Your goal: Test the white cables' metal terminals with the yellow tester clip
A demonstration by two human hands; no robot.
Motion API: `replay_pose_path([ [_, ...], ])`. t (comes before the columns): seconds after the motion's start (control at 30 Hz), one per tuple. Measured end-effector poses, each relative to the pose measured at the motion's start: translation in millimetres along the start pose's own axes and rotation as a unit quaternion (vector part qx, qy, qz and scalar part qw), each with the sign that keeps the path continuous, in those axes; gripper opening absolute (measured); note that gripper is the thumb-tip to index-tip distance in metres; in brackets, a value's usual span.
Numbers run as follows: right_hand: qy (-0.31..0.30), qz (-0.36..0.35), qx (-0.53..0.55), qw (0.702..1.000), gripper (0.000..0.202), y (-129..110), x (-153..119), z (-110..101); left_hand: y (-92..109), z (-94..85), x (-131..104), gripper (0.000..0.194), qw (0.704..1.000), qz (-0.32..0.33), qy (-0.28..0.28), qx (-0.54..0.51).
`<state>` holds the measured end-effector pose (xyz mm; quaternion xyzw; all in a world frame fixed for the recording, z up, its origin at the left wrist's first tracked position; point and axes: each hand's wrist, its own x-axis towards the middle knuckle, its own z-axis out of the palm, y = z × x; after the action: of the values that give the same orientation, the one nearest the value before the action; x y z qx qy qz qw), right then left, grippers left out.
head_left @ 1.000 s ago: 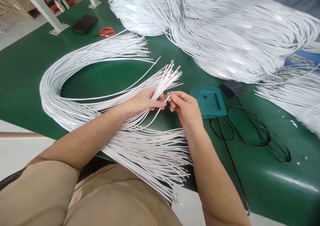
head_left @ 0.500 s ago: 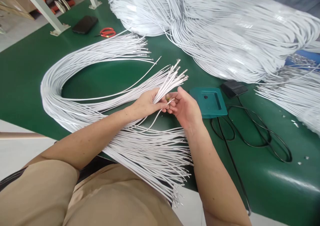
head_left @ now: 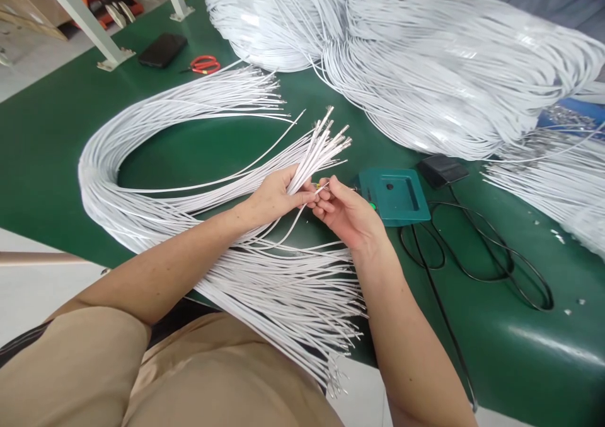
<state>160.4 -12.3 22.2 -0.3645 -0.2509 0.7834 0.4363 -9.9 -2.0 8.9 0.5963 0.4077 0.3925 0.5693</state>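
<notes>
A bunch of white wires (head_left: 314, 156) with stripped or metal-tipped ends stands up out of my left hand (head_left: 278, 193), whose fingers are wrapped round it. My right hand (head_left: 352, 212) pinches the end of a single white wire (head_left: 322, 187) just right of that bunch. Something small and yellow shows behind the fingertips. Around and below my hands, a large curved bundle of white wires (head_left: 104, 156) lies on the green table (head_left: 42, 124). To the right of my right hand sits a teal device (head_left: 397, 197) with a green light at its left edge.
Big coils of white wire (head_left: 449, 67) cover the back. Red-handled scissors (head_left: 205, 65) and a dark flat object (head_left: 163, 50) lie at the back left. A black pedal-like box (head_left: 442, 169) and black cable (head_left: 510, 257) are at the right.
My right thumb and fingertips have closed on the single wire's end. The held bunch has shifted slightly left. A green light now shows on the teal device.
</notes>
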Motion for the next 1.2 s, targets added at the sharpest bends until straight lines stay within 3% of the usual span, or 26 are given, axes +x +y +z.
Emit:
replay_pose_path([
  [0.13,0.022,-0.028,-0.026,0.999,0.025,1,0,1,0,0.5,1,0.023,1.000,0.001,0.002,-0.031],
  [0.23,0.067,-0.090,-0.103,0.988,0.026,2,0,4,2,1.0,2,0.031,0.998,-0.011,-0.009,-0.063],
  [0.37,0.137,-0.196,-0.287,0.928,0.020,7,-3,7,9,1.3,1,0.047,0.996,-0.035,-0.044,-0.074],
  [0.43,0.166,-0.259,-0.415,0.856,0.013,10,-3,8,13,1.2,-1,0.044,0.992,-0.068,-0.056,-0.087],
  [0.47,0.181,-0.295,-0.490,0.800,0.016,12,-4,8,14,1.0,-1,0.043,0.990,-0.086,-0.059,-0.097],
  [0.6,0.166,-0.373,-0.753,0.516,0.031,14,-4,6,8,-1.0,2,0.042,0.981,-0.130,-0.049,-0.137],
  [0.63,0.153,-0.369,-0.788,0.469,0.031,12,-4,4,5,-1.7,3,0.042,0.981,-0.135,-0.039,-0.134],
  [0.7,0.152,-0.354,-0.823,0.418,0.024,5,-4,-1,-1,-2.8,6,0.043,0.985,-0.137,-0.016,-0.106],
  [0.8,0.162,-0.308,-0.849,0.398,0.020,-6,-3,-12,-6,-3.8,9,0.044,0.991,-0.130,0.002,-0.042],
  [0.9,0.133,-0.270,-0.865,0.402,0.016,-12,-2,-20,-8,-4.0,11,0.044,0.992,-0.128,0.004,-0.001],
  [1.03,0.117,-0.280,-0.857,0.418,0.015,-14,-1,-21,-8,-3.2,11,0.044,0.991,-0.130,0.009,0.028],
  [1.2,0.116,-0.280,-0.857,0.417,0.019,-15,2,-21,-7,-1.6,12,0.044,0.990,-0.135,0.021,0.044],
])
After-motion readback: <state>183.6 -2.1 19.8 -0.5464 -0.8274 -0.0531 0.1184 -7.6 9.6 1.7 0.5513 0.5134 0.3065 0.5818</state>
